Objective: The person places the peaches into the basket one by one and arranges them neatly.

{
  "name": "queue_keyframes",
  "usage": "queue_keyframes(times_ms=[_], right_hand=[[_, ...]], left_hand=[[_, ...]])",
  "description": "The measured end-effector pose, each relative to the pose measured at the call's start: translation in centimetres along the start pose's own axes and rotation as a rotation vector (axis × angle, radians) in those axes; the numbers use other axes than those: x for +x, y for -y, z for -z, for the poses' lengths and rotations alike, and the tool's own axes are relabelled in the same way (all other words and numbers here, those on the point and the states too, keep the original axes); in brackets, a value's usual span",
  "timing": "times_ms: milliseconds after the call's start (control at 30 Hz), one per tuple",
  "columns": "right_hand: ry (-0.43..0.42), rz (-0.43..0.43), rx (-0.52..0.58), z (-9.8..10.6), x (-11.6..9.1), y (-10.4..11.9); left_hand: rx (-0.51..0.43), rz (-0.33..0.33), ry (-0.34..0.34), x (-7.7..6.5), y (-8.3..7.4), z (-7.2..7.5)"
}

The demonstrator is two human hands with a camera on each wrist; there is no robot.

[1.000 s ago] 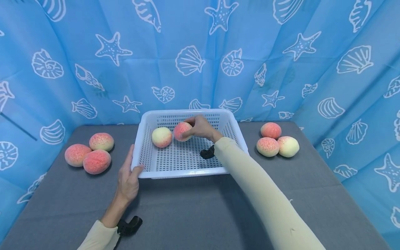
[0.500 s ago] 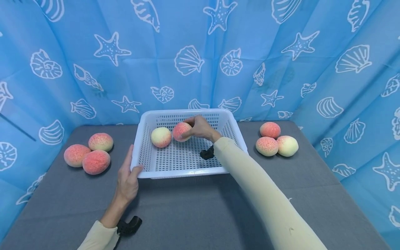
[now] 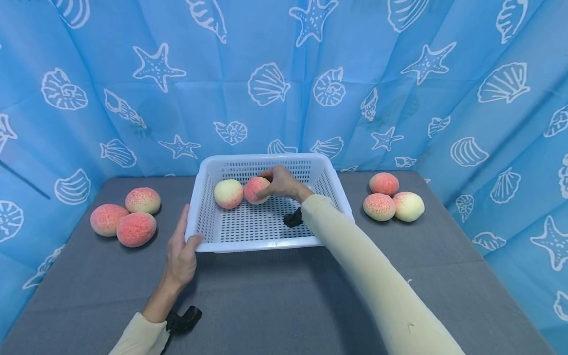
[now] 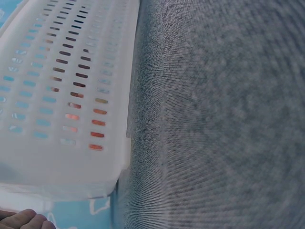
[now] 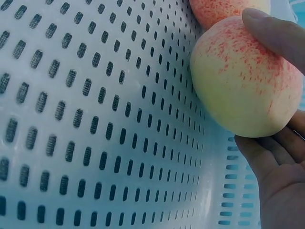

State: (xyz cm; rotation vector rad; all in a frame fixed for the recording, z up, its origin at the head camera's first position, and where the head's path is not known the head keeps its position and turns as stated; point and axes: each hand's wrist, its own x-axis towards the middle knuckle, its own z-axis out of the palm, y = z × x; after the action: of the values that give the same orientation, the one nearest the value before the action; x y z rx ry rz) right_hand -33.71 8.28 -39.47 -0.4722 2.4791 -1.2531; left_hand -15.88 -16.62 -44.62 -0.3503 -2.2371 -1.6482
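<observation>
A white perforated plastic basket (image 3: 262, 243) stands on the grey cloth, tilted slightly in the head view. My left hand (image 3: 179, 256) grips its left rim near the front corner, thumb on top; the fingers lie outside the wall, partly hidden. Inside the basket, my right hand (image 3: 284, 182) holds a pink-red peach (image 3: 255, 190) between thumb and fingers. The right wrist view shows this peach (image 5: 243, 81) with a yellow underside, thumb on one side and fingers on the other. Just left of it a yellow and pink peach (image 3: 228, 194) rests in the basket.
Three peaches (image 3: 136, 229) cluster on the cloth left of the basket. Another three peaches (image 3: 379, 207) sit together to its right. A blue curtain (image 3: 284, 74) with white shells and starfish hangs behind the grey-covered table (image 3: 275, 301).
Both hands keep their holds. The peach in my right hand has shifted very slightly left, towards the other peach in the basket.
</observation>
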Motion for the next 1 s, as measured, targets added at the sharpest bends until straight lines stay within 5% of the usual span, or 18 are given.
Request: queue_keyframes(times_ms=[1000], right_hand=[[-0.08,-0.018,0.035,0.14,0.16,0.09]], left_hand=[[0.029,0.037,0.008,0.01,-0.31,0.09]])
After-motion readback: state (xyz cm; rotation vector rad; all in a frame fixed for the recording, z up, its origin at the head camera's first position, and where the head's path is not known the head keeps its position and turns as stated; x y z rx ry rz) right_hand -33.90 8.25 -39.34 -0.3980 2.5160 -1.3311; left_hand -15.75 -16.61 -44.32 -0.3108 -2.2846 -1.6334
